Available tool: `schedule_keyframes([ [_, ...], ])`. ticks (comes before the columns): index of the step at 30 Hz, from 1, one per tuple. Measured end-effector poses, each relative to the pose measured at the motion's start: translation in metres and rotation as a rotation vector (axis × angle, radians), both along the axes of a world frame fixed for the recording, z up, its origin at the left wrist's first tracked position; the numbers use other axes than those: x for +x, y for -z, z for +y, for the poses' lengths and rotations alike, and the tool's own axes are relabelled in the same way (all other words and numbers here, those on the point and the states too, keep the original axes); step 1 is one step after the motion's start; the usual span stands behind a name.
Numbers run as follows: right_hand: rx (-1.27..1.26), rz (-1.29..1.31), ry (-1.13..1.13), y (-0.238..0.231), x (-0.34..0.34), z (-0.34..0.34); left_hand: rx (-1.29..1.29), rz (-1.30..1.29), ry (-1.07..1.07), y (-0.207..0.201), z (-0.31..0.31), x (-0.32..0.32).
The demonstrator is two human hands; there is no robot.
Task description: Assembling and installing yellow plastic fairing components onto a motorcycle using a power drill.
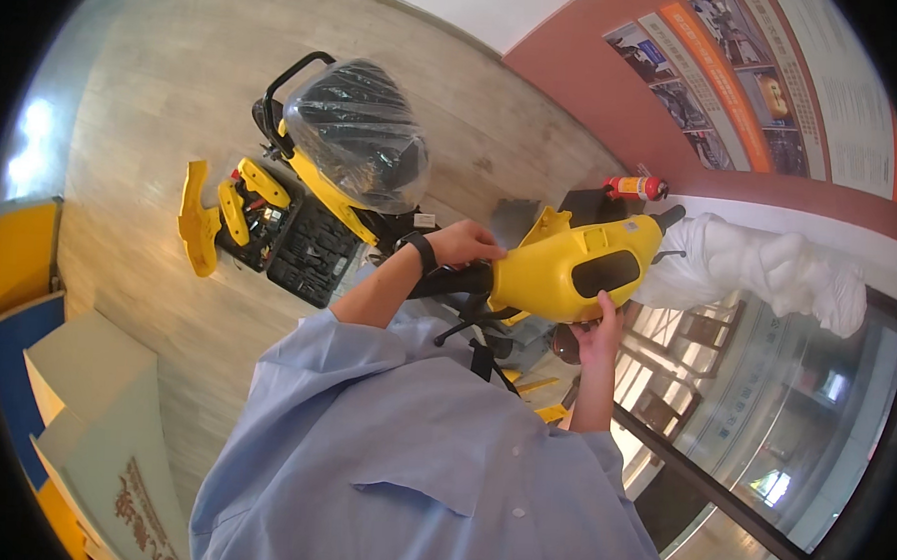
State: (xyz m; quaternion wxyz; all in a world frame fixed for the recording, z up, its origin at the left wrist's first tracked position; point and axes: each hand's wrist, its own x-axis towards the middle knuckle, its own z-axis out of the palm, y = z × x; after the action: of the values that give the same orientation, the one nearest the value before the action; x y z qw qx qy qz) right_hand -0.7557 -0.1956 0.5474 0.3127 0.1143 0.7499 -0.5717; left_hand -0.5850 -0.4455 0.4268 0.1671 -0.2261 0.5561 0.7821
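A yellow scooter handlebar cover (553,285) with a dark display window (606,274) sits in front of me. My left hand (462,245), wearing a black wristband, pinches the cover's left edge beside the black handlebar grip (463,281). My right hand (598,337) holds its near lower edge, the thumb on top by the display and the fingers partly hidden underneath. Another black grip (668,218) sticks out at the far right. To the left is the scooter's seat (358,131), wrapped in clear plastic, with yellow side trim below it.
An open black tool case (315,249) lies on the floor at left, yellow panels (199,219) beside it. A red fire extinguisher (636,188) is near the wall. White wrapped material (759,269) and a glass partition (763,414) are at right. Cardboard-coloured boxes (99,375) stand lower left.
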Motion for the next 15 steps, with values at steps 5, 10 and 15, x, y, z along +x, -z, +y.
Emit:
schedule_keyframes([
  [5, 0.1, 0.039, -0.017, -0.014, 0.004, -0.009, 0.03, 0.021, 0.045, -0.007, -0.005, -0.003],
  [10, 0.111, 0.06, 0.052, 0.011, -0.005, 0.016, -0.031, 0.109, 0.18, -0.014, -0.01, -0.022],
  [15, 0.09, 0.099, 0.041, 0.014, 0.003, 0.002, -0.589, 0.216, 0.224, -0.053, 0.019, -0.034],
])
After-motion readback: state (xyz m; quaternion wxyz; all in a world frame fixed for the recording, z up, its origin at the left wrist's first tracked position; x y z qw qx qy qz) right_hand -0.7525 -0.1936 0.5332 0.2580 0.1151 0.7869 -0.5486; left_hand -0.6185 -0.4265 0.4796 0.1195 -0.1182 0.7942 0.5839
